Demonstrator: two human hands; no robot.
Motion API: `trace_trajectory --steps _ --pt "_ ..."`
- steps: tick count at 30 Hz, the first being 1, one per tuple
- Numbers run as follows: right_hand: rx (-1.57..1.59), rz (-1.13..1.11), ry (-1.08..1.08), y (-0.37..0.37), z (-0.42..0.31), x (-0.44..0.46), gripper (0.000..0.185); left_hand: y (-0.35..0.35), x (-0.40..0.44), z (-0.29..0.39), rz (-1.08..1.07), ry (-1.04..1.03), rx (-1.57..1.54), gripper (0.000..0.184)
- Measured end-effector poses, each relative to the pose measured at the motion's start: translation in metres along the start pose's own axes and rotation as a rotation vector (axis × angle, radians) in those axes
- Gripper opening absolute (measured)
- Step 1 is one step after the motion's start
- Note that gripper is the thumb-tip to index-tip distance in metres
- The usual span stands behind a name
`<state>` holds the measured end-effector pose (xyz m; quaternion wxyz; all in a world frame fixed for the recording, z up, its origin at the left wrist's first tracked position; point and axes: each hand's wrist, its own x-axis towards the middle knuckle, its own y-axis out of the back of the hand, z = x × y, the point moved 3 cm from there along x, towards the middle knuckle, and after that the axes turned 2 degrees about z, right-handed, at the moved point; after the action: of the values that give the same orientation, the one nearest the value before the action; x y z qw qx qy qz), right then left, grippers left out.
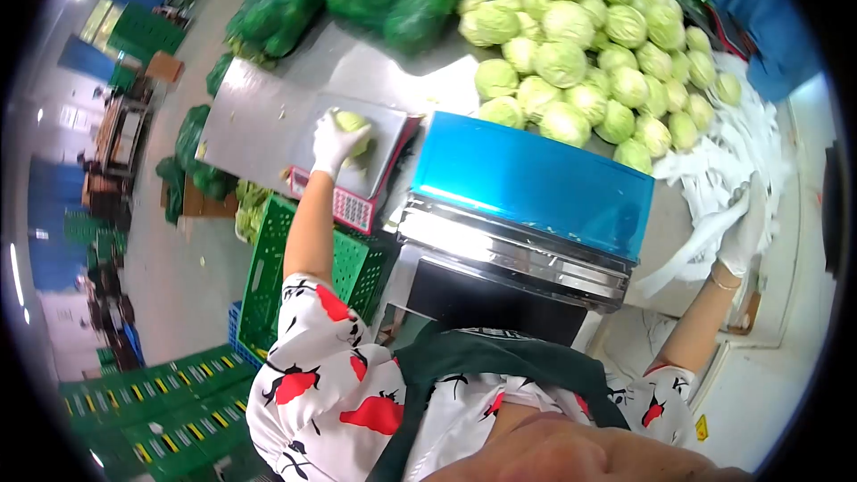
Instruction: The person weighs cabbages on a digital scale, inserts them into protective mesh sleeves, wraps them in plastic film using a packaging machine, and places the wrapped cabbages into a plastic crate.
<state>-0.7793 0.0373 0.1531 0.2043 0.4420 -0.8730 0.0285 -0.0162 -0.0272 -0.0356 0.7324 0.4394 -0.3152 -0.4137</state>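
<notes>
My left hand (334, 145), in a white glove, is closed around a pale green cabbage (354, 132). The cabbage rests on or just over the metal plate of a weighing scale (366, 174), whose red-edged keypad faces me. Far to the right, my right hand (746, 230), gloved as well, is among white strips of thin, soft material. Its fingers appear closed on one white strip (707, 234) that trails down to the left; what the strip is made of I cannot make out.
A machine with a blue lid (536, 183) stands between my arms. Behind it is a big heap of cabbages (567, 58). Green net sacks (393, 0) lie at the back of the metal table (254, 116). A green crate (268, 277) sits below my left arm; stacked green crates (170, 411) stand lower left.
</notes>
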Motion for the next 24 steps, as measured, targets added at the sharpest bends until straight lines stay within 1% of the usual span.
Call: trace_trajectory --steps 1,2,3,4,5,6,7,8,9,10,12,13,14,16,18,19,20,21,22,24 --pt "0.177 -0.052 -0.244 -0.032 0.020 -0.035 0.040 0.028 0.012 -0.030 -0.003 -0.018 0.011 0.106" --pt "0.325 -0.108 -0.440 -0.054 0.032 -0.054 0.038 0.042 0.010 -0.031 -0.006 0.001 0.002 0.108" --pt "0.519 -0.206 -0.561 -0.074 0.053 -0.083 0.034 0.047 0.005 -0.037 0.034 -0.036 -0.004 0.104" --pt "0.786 -0.365 -0.709 -0.102 0.048 -0.108 0.030 0.063 -0.003 -0.039 0.071 -0.087 0.003 0.101" --pt "1.004 -0.514 -0.895 -0.130 0.042 -0.135 0.027 0.055 -0.008 -0.041 0.077 -0.173 0.021 0.100" --pt "1.276 -0.738 -1.097 -0.173 0.000 -0.174 0.024 0.045 -0.011 -0.042 0.090 -0.261 0.036 0.099" --pt "1.235 -0.793 -1.175 -0.197 -0.023 -0.207 0.022 0.049 -0.017 -0.044 0.062 -0.221 -0.018 0.099" --pt "1.189 -0.831 -1.208 -0.213 -0.030 -0.234 0.022 0.047 -0.022 -0.041 0.038 -0.182 -0.082 0.099" --pt "1.143 -0.871 -1.240 -0.229 -0.036 -0.262 0.022 0.039 -0.020 -0.041 0.122 -0.153 -0.083 0.099" --pt "1.109 -0.887 -1.246 -0.243 -0.040 -0.288 0.024 0.041 -0.028 -0.039 0.284 -0.200 -0.036 0.096" --pt "0.679 -0.885 -0.907 -0.266 -0.089 -0.311 0.016 0.050 -0.048 -0.020 0.377 -0.244 -0.216 0.090" --pt "0.421 -0.826 -0.772 -0.271 -0.113 -0.319 0.020 0.073 -0.070 -0.002 0.168 -0.208 -0.467 0.086" --pt "0.379 -0.790 -0.612 -0.278 -0.139 -0.324 0.025 0.089 -0.100 0.020 -0.039 -0.169 -0.723 0.082" --pt "0.212 -0.739 -0.475 -0.290 -0.154 -0.333 0.024 0.084 -0.158 0.046 -0.312 -0.442 -1.075 0.072" --pt "-0.166 -0.629 0.396 -0.305 -0.163 -0.335 0.025 0.123 -0.213 0.080 -0.520 -0.532 -1.237 0.070" --pt "-0.339 -0.532 0.831 -0.313 -0.169 -0.342 0.026 0.123 -0.231 0.086 -0.628 -0.468 -1.419 0.071" --pt "-0.301 -0.582 0.818 -0.317 -0.172 -0.344 0.031 0.124 -0.242 0.090 -0.737 -0.399 -1.600 0.072" --pt "-0.316 -0.558 0.876 -0.321 -0.174 -0.348 0.033 0.124 -0.242 0.092 -0.784 -0.236 -1.677 0.069" --pt "-0.332 -0.531 0.934 -0.325 -0.174 -0.352 0.035 0.123 -0.239 0.089 -0.712 -0.177 -1.757 0.062" --pt "-0.295 -0.575 0.678 -0.331 -0.164 -0.357 0.034 0.116 -0.236 0.074 -0.698 -0.143 -1.625 0.042"
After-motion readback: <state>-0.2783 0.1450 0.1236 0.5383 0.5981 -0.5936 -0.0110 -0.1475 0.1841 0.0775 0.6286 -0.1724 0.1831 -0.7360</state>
